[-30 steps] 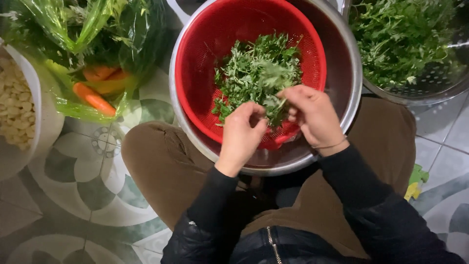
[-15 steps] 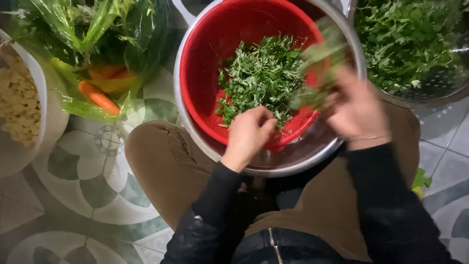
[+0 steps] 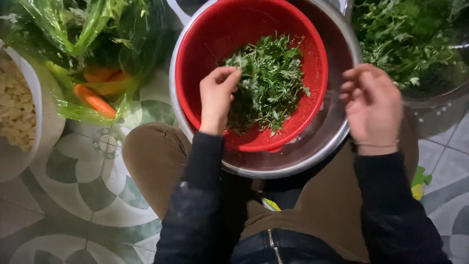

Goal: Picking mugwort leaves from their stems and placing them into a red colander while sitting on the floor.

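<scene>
A red colander [image 3: 215, 34] sits inside a steel bowl [image 3: 337, 132] on my lap and holds a heap of picked green herbs [image 3: 268, 83]. My left hand [image 3: 217, 98] rests inside the colander with its fingers curled against the left edge of the herb heap. My right hand [image 3: 371, 105] hovers over the bowl's right rim with fingers loosely spread and nothing in it. A second bowl of leafy greens [image 3: 405, 39] lies beyond my right hand.
A clear plastic bag with greens and orange carrots [image 3: 95, 100] lies at the upper left. A white bowl of pale pieces [image 3: 14, 112] stands at the far left. Patterned floor tiles [image 3: 93, 190] surround my brown-trousered knees.
My right hand has swung out of the colander to the right, over the bowl's rim, and the sprig it carried is gone. My left hand has slid further into the colander.
</scene>
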